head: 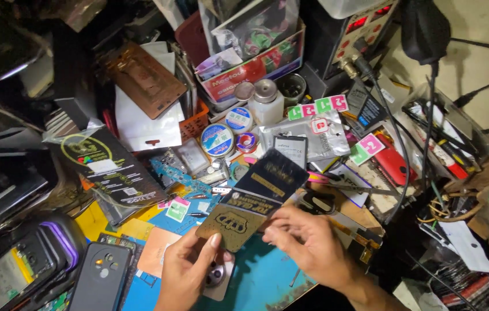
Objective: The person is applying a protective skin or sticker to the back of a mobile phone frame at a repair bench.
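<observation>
At the bench's near edge, your left hand point(184, 270) and right hand point(305, 245) pinch a dark packet point(253, 198); peeling it open needs a firm corner grip.

One head-worn view, we look steeply down from above our own side of the counter point(267, 282), facing away from us toward the cardboard box point(256, 63) at its far edge, close in, clutter filling the frame
</observation>
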